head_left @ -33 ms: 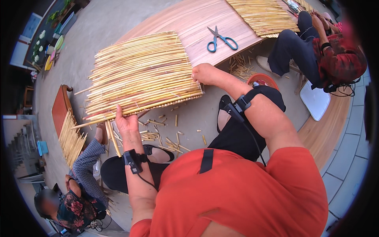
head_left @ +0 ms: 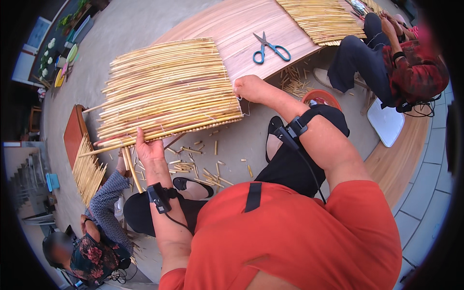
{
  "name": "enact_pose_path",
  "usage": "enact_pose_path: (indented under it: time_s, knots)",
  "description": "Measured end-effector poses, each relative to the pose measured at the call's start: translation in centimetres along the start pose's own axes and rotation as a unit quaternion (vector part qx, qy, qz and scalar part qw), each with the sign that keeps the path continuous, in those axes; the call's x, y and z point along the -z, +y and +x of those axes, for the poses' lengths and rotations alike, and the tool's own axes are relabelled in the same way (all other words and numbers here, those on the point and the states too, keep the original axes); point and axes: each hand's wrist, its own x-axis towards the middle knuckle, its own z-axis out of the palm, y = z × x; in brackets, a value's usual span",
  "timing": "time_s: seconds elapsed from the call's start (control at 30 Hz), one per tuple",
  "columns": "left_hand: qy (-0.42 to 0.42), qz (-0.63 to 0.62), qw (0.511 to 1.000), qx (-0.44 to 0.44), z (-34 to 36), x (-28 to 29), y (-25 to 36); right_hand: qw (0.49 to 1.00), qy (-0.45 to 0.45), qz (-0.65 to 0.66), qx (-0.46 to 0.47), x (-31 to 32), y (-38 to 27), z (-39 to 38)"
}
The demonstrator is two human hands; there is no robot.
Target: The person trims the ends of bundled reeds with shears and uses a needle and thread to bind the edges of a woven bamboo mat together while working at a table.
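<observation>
At the near edge of the stick mat [head_left: 164,92], left hand [head_left: 151,151] is half open: palm up, thumb on top, fingers partly hidden under the sticks, so can't tell how firm the grip is. Below: cut pieces [head_left: 215,178] on the floor [head_left: 232,152]. Mat lies partly on the worktop [head_left: 237,29], near side overhanging. Right hand [head_left: 249,89] is pinched closed on white string [head_left: 239,98] at the mat's right edge.

Handling, my read: light, stiff along the sticks, floppy across them. Smooth sticks may roll or slip; thin ones could crack. Best hold: flat support from underneath, string side kept loose. Longer sticks [head_left: 92,152] jut out left, likely to catch.

Farther: usable room is the worktop strip between mat and scissors [head_left: 264,43]. Beyond them, a second mat [head_left: 321,21] limits the right.
</observation>
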Motion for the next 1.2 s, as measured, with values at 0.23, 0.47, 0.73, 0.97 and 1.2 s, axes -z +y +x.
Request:
enact_pose_path:
  time_s: [0.23, 0.47, 0.73, 0.97, 1.2]
  knots:
    - [-0.168, 0.067, 0.953, -0.242, -1.7, -9.3, 11.5, 0.977, 0.094, 0.192, -0.01, 3.3, -3.0, -1.8]
    - [-0.173, 0.267, 0.857, -0.405, -2.7, -6.1, 4.7, 0.962, 0.027, 0.27, -0.014, 2.1, -3.5, -1.9]
    - [-0.164, 0.148, 0.937, -0.273, 0.3, -7.5, 7.0, 0.905, 0.067, 0.419, -0.01, 7.6, -4.6, -3.9]
    - [0.015, -0.058, 0.998, -0.024, 1.0, 2.3, 0.0, 0.528, 0.114, 0.734, 0.411, 16.8, 0.4, -9.2]
    - [0.019, -0.075, 0.997, 0.025, -0.5, 10.2, -7.0, 0.607, 0.416, 0.456, 0.501, 18.3, -0.1, -14.1]
